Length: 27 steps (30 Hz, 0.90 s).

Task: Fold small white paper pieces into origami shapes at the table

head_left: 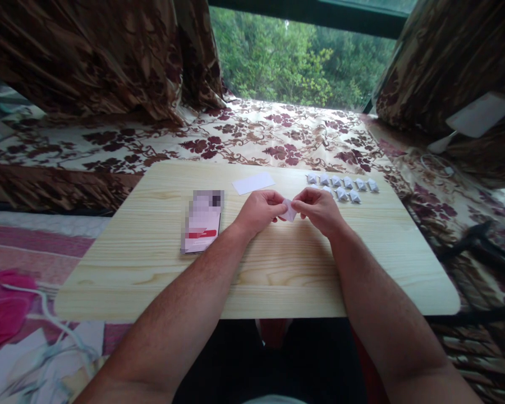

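Between my two hands is a small folded piece of white paper [289, 211], held above the middle of the table. My left hand [262, 212] pinches its left side between thumb and fingers. On the other side, my right hand [318, 209] grips the paper's upper right edge with thumb and forefinger. Just beyond my right hand, several small folded paper shapes [348, 183] with raised points stand in two rows; part of the nearer row is hidden behind that hand. A flat white paper strip [253, 183] lies beyond my left hand.
A phone [202, 221] with a blurred screen lies on the pale wooden table [294, 280], left of my left forearm. Floral cloth [278, 134] covers the ledge behind. A white lamp [480, 116] stands at the right. Cables [46, 303] and papers are at the lower left.
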Tool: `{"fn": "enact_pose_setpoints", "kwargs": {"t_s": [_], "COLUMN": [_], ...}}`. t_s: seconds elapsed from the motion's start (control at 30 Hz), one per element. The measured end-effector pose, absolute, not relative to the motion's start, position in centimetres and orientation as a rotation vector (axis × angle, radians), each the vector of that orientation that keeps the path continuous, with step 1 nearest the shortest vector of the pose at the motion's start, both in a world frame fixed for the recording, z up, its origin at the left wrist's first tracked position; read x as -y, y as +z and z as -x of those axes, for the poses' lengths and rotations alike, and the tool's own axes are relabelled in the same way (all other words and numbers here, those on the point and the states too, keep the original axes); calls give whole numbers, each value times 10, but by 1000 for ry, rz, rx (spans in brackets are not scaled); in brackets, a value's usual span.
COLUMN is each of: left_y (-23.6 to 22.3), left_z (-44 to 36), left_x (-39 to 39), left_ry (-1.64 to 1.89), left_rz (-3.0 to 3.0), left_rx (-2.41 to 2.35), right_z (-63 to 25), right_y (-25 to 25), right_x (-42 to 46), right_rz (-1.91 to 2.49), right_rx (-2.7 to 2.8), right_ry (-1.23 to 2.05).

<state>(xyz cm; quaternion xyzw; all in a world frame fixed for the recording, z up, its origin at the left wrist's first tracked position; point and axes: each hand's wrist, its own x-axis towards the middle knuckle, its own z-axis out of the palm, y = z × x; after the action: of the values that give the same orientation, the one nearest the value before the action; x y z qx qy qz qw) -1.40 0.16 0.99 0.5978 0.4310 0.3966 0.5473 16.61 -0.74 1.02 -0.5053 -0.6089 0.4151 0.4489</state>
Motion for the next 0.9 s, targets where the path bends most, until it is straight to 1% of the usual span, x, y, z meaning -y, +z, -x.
{"fn": "enact_pose_setpoints", "kwargs": {"t_s": [0.13,0.9], "left_y": [11,10], "left_z": [13,11], "left_x": [0,1], "left_ry": [926,913], "left_rz": [-1398,-1414], "left_rx": [-1020,-1015], "right_z": [-166,-165], "right_y": [8,1], "right_x": [6,5], "right_rz": [1245,1214], "right_rx": [1508,1502], "right_ry": [982,982]}}
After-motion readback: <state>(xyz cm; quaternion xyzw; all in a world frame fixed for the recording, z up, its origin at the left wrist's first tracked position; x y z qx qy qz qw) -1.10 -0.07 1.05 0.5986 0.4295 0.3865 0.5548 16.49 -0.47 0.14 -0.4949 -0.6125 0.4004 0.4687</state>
